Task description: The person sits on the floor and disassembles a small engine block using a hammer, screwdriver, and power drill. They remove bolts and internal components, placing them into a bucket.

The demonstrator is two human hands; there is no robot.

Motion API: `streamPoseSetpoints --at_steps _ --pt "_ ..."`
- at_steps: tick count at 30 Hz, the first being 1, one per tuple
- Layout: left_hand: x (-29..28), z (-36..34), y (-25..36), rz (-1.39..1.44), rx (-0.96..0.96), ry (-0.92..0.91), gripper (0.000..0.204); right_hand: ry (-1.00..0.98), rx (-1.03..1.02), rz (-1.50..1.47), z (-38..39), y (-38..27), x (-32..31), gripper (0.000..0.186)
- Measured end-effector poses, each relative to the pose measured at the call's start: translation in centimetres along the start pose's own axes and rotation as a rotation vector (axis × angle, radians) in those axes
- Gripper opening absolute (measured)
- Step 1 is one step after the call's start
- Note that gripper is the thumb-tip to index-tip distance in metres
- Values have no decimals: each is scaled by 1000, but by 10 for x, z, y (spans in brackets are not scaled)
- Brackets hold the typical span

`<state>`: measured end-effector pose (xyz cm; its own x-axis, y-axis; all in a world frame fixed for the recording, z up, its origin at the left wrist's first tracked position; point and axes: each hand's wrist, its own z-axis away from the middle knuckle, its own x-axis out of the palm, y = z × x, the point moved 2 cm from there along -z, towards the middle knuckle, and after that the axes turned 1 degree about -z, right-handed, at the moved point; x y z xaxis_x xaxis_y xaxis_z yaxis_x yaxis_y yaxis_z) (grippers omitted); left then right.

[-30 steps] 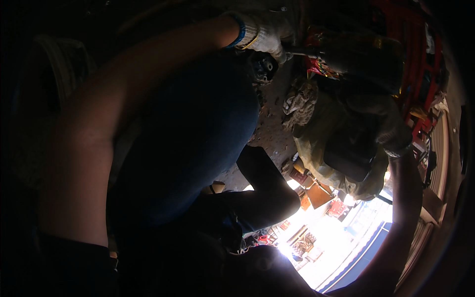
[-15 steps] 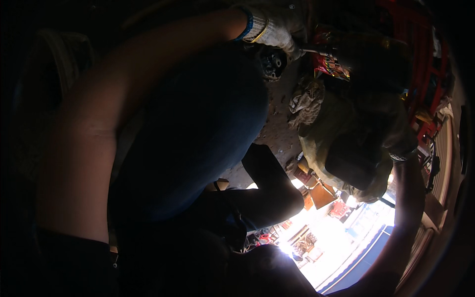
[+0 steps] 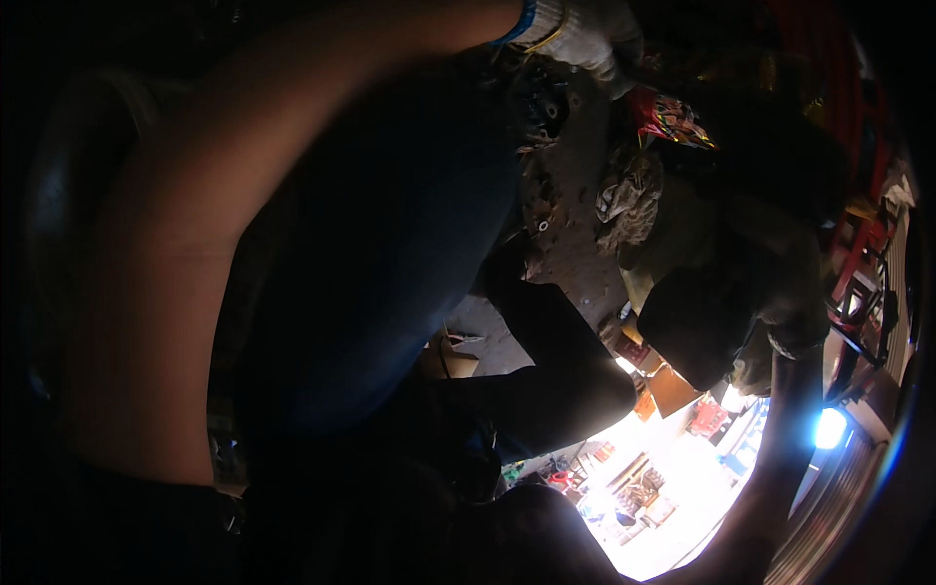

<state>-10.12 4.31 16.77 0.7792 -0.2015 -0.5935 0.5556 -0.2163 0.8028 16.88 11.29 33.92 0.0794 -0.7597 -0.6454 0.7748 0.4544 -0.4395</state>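
My left hand (image 3: 585, 41) wears a pale knit work glove with a blue cuff. It is at the top edge, its fingers curled downward; what they hold is lost in shade. Just below it lie a dark metal part with round holes (image 3: 548, 109) and a shiny red packet (image 3: 673, 119). My right hand (image 3: 792, 312) is at the right, in deep shadow beside an olive cloth-like thing (image 3: 673, 229); its fingers are hidden. A crumpled greyish-brown cloth (image 3: 629, 195) lies between the hands.
My bent leg in dark blue (image 3: 390, 244) fills the middle. Gritty ground (image 3: 575, 253) shows beyond it, with a small ring-like piece (image 3: 543, 226). Red metal frames (image 3: 860, 253) stand at the right. A cardboard box (image 3: 673, 390) sits near the bright area at lower right.
My left hand has shifted up and right in the picture. The metal shaft seen at its fingertips earlier no longer shows clearly. The whole view has shifted somewhat, and the ground things appear farther right.
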Motion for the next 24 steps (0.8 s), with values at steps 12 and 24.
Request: streamPoseSetpoints --at_steps 12,24 --pt "40 -22 68 -415 -137 -177 34 478 -462 291 58 102 138 39" --pt "171 1 138 -446 85 -318 20 561 -227 468 84 96 244 49"
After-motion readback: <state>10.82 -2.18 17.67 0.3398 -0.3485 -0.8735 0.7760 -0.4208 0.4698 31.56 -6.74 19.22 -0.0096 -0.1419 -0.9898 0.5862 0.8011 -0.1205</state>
